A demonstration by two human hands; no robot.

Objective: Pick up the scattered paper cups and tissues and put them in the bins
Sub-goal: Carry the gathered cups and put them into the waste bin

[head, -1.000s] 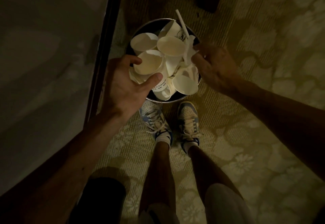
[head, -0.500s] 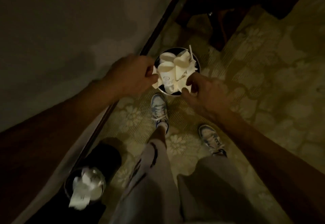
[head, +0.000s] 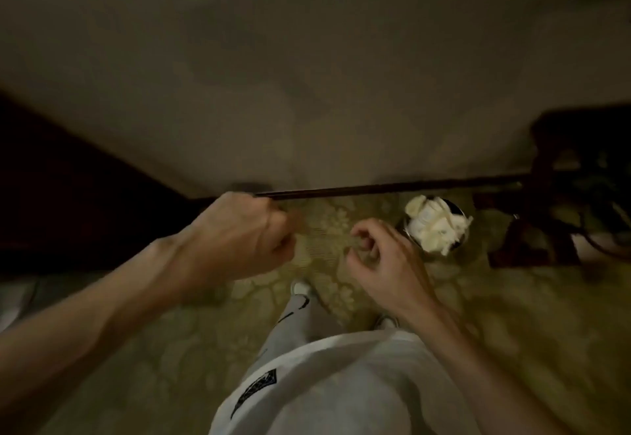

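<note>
A round metal bin [head: 457, 245] stands on the carpet by the wall at the right, heaped with white paper cups [head: 431, 228]. My right hand [head: 386, 263] hovers just left of the bin, its fingers loosely curled and holding nothing. My left hand [head: 239, 233] is further left, near the dark baseboard, curled into a loose fist with nothing visible in it. Both hands are clear of the bin. The frame is dim and blurred.
A plain wall [head: 307, 76] fills the upper half, with a dark baseboard [head: 392, 190] along its foot. Dark furniture legs [head: 560, 216] stand right of the bin. Patterned carpet [head: 324, 229] lies under my hands and legs.
Both hands have come away from the bin of cups and now hold nothing. The view has swung left, so the bin now sits at the right.
</note>
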